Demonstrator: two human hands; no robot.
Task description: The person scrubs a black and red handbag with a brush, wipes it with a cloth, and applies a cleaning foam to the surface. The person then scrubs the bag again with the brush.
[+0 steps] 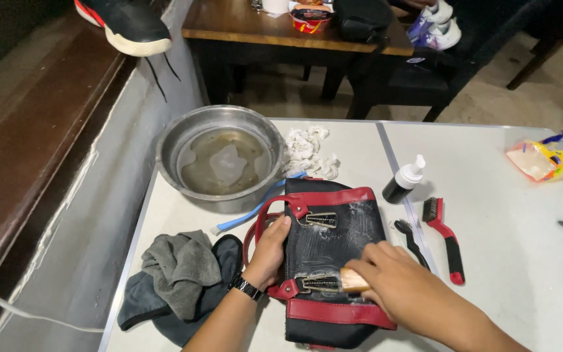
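A black handbag [343, 238] with red trim and red handles lies flat on the white table [509, 254]; its front is smeared with whitish foam. My left hand [270, 251], a black watch on its wrist, presses on the bag's left edge by the handles. A wooden-backed brush [353, 280] is gripped in my right hand [402, 287] and rests against the bag's lower front near a metal buckle.
A steel basin [219, 160] of murky water stands at the back left, a light blue toothbrush [255, 210] beside it. Grey cloths [180, 274] lie at the left. A small bottle [404, 181], a red-handled brush [444, 238], a black brush [412, 241], crumpled wipes [309, 151] and a yellow packet [548, 160] are nearby.
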